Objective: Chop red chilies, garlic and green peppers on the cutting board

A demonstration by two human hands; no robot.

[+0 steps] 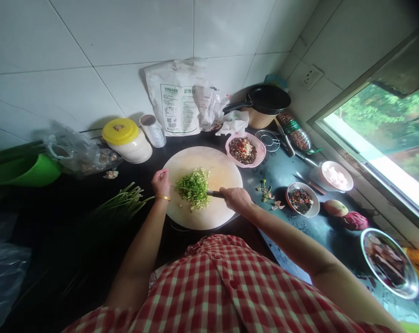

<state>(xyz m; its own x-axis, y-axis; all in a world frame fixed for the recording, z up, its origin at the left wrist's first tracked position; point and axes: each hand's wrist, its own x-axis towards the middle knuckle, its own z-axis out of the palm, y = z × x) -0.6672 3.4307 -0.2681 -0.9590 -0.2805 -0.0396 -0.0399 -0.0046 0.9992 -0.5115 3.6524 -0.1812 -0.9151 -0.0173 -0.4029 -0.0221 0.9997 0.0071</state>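
A round, pale cutting board (209, 219) lies in front of me with a heap of chopped green onions (195, 187) at its middle. My right hand (237, 200) is wrapped round the dark handle of a knife (215, 194). Most of the blade is hidden by the chopped greens. My left hand (161, 183), with a gold bracelet at the wrist, is closed at the board's left edge, where a thin bit of the blade's tip shows against its fingers. Left of that hand lie uncut green onions (126, 202) on the dark counter.
Behind the board stand a yellow-lidded jar (126, 138), a plastic roll (154, 132), a flour bag (178, 101) and a pink bowl (260, 150) of minced food. A black pan (269, 99) sits at the back right. Along the right are a small bowl (303, 200), fruit (355, 220) and a metal bowl (365, 240).
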